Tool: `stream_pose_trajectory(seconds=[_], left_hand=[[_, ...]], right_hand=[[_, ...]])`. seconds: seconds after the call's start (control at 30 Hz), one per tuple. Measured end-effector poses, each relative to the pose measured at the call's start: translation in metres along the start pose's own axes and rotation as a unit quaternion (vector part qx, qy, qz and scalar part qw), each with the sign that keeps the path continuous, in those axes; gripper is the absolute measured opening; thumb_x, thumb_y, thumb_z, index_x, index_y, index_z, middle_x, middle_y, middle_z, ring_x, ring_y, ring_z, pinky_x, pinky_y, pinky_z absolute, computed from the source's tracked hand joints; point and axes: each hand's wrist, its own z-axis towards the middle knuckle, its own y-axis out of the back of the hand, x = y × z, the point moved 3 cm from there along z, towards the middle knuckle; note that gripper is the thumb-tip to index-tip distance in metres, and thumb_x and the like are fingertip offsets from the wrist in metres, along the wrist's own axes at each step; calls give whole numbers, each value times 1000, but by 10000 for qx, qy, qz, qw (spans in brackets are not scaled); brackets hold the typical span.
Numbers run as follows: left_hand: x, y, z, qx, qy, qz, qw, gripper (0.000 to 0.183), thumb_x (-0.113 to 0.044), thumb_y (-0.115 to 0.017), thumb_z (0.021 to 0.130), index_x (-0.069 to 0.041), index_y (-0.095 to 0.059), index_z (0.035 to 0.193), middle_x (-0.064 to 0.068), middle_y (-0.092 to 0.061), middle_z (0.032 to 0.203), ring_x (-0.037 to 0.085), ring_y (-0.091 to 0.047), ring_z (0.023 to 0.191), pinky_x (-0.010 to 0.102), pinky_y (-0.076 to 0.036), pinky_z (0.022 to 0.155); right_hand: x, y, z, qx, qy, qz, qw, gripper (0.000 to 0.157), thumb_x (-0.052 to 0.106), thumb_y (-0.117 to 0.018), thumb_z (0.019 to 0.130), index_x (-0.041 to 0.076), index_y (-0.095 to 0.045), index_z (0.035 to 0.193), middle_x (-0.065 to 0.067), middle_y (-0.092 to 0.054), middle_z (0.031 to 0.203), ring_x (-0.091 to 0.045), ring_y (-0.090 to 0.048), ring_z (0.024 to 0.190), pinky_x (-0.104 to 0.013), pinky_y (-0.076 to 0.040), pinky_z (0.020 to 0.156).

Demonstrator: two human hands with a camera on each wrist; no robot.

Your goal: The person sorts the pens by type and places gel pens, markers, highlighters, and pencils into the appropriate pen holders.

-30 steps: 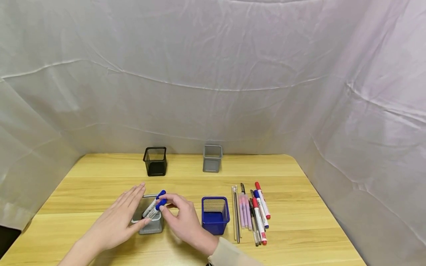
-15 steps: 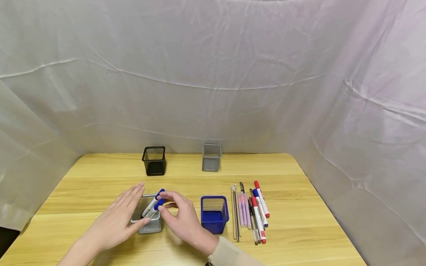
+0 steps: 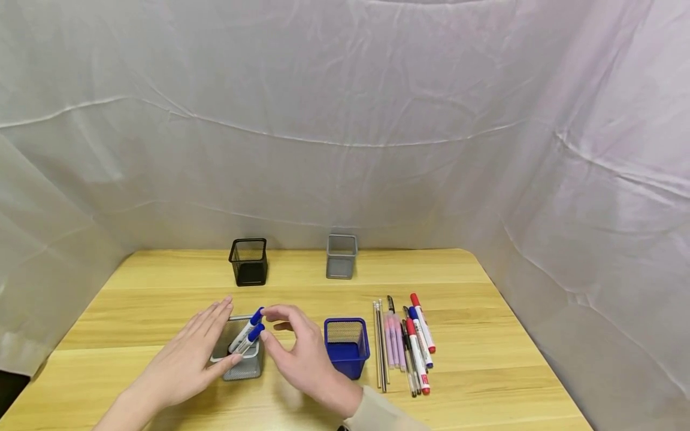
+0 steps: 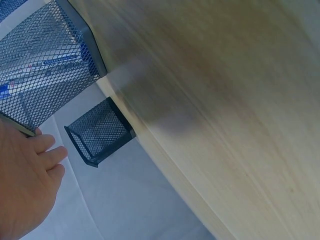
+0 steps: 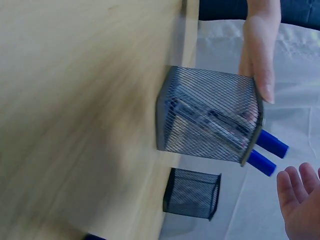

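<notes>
Two white markers with blue caps [image 3: 254,334] lean inside a grey mesh pen cup [image 3: 244,366], their caps above its right rim. My left hand [image 3: 183,359] lies along the left side of this cup with fingers straight, the thumb touching the front rim. Beside the caps is my right hand [image 3: 307,356], thumb and index finger apart with nothing between them. In the right wrist view, a gap shows between the right hand's fingers [image 5: 295,187] and the blue caps [image 5: 272,143]. Through the mesh in the left wrist view, the white marker barrels [image 4: 45,67] show.
A blue mesh cup [image 3: 347,368] stands right of the right hand. At the back are a black mesh cup [image 3: 250,272] and another grey cup [image 3: 341,267]. Pencils [image 3: 380,347], purple pens [image 3: 396,344], black pens and red and blue markers [image 3: 419,353] lie on the right.
My right thumb and fingers have let go of the blue-capped markers and drawn back slightly to the right. The left hand has stayed at the cup.
</notes>
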Motion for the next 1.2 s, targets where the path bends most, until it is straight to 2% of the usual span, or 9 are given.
stream_pose_trajectory(seconds=[0.17,0.33,0.63,0.77,0.97,1.2], left_hand=[[1,0,0,35,13,-22,10000,94,-58,-61,100,0,-23,164,20,-25,169,43,-30,153,16,11,121],[1,1,-1,33,24,-34,10000,94,-58,-61,100,0,-23,164,20,-25,169,43,-30,153,15,11,120],[1,0,-1,-36,-30,66,10000,94,-58,-60,100,0,-22,164,20,-25,169,43,-31,152,14,12,120],[1,-1,-1,-2,-1,45,10000,95,-59,-60,100,-1,-22,165,19,-24,170,43,-31,152,13,13,119],[-1,-1,-2,57,24,-8,10000,94,-59,-59,101,-1,-21,165,19,-24,170,44,-29,153,13,13,119],[-1,0,-2,23,1,-14,10000,94,-57,-61,100,-1,-22,165,20,-24,169,44,-30,152,13,13,119]], right_hand=[[8,13,4,-247,433,-167,9986,34,2,-67,98,3,-60,132,-11,-69,125,-24,-69,112,-32,-60,92],[12,28,8,-518,570,-133,9969,36,-1,-67,97,2,-60,132,-12,-69,123,-25,-69,111,-36,-61,91],[11,54,8,-881,229,68,9958,37,-3,-68,97,2,-60,133,-15,-69,129,-32,-68,115,-41,-61,93],[9,67,5,-1034,204,70,9944,36,-4,-66,98,-1,-59,134,-18,-68,130,-35,-67,115,-45,-61,92],[1,85,2,-1272,56,13,9919,35,-4,-65,99,1,-60,133,-13,-68,131,-31,-67,116,-36,-60,94],[-12,105,-1,-1633,-86,-223,9863,35,-5,-67,98,1,-62,132,-10,-69,129,-38,-66,113,-31,-59,94]])
